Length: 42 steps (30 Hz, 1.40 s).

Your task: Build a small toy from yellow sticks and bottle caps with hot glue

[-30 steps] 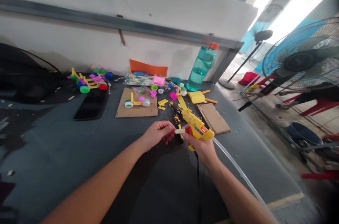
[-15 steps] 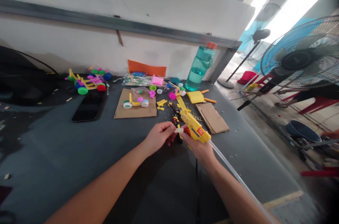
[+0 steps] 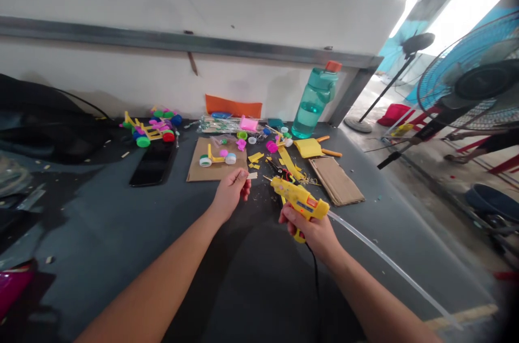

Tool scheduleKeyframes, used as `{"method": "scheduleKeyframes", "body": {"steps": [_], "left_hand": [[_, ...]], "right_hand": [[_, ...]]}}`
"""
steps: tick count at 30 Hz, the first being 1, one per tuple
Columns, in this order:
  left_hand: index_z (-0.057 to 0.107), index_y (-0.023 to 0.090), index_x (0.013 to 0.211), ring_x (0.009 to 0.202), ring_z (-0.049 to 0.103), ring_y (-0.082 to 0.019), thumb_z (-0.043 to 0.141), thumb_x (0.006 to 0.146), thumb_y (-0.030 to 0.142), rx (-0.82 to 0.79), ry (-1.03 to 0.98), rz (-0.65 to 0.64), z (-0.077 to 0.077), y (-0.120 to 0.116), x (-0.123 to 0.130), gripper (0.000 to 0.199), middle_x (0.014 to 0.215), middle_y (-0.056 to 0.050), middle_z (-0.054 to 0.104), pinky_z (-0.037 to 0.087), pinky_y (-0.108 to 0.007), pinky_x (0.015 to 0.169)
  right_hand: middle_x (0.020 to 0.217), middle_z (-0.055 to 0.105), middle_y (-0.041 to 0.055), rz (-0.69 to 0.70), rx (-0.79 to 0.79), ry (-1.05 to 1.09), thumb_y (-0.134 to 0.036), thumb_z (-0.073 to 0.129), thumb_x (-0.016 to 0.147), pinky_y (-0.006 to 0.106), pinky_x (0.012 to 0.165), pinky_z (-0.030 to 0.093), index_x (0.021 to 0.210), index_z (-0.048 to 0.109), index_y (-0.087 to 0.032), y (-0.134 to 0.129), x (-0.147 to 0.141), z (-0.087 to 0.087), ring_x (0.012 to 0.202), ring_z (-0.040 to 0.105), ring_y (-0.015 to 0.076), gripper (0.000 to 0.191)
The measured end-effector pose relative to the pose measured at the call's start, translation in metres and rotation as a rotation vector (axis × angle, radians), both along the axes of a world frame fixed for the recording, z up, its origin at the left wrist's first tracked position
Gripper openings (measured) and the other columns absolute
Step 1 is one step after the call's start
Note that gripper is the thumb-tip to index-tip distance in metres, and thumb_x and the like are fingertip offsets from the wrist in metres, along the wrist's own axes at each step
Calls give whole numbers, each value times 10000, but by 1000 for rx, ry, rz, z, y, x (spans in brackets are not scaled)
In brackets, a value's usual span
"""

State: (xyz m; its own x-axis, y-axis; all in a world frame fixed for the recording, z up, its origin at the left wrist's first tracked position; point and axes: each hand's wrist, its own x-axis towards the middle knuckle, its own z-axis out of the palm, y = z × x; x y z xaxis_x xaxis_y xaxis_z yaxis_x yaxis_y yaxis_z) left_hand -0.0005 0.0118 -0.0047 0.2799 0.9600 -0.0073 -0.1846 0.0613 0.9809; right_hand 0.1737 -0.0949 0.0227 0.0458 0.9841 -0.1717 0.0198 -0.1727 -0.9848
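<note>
Where the dark table (image 3: 170, 213) meets a white panel (image 3: 141, 81) along its far edge, I see a teal bottle (image 3: 308, 116) standing close to the far right corner. Past the right edge, a large fan (image 3: 486, 81) and a dark basin (image 3: 490, 200) share the concrete floor. Toward the left of the far edge, a black phone (image 3: 150, 167) lies just beside some colourful wheeled models (image 3: 141, 141). A cardboard square (image 3: 194, 173) sits nearer the middle of that edge, bearing a yellow frame (image 3: 219, 159) on bottle-cap wheels.

From the head view, the left hand (image 3: 229, 194) pinches a short pale stick (image 3: 252, 175) by one end, thumb against fingertips, gapped only by its thickness. Its free end points toward the table's right edge; whether it is one piece or several is too small to tell. The right hand (image 3: 312, 229) has its fingers wrapped round the handle of a yellow glue gun (image 3: 300, 196), the nozzle aimed at the stick, near it but apart. A clear glue rod (image 3: 385, 256) trails from the gun toward the near right corner.
</note>
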Motion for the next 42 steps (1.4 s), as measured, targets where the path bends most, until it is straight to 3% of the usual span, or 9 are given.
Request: {"method": "scheduleKeyframes", "body": {"steps": [13,42], "left_hand": [[473,170,669,428,431,-58,478,843,477,42,53,-58,-8,-1,1,353,586,45,460,362,-182,400],[485,171,668,426,417,-55,535,793,493,11,26,-53,-5,-5,6,349,582,47,462,353,-169,372]], "right_hand": [[567,583,11,-42,-65,-52,-540,645,688,201,439,397,643,598,-150,1,-1,-4,457,482,84,395],[492,541,-1,-60,-80,-124,-547,638,692,211,434,398,546,557,-160,1,0,-4,430,477,90,421]]}}
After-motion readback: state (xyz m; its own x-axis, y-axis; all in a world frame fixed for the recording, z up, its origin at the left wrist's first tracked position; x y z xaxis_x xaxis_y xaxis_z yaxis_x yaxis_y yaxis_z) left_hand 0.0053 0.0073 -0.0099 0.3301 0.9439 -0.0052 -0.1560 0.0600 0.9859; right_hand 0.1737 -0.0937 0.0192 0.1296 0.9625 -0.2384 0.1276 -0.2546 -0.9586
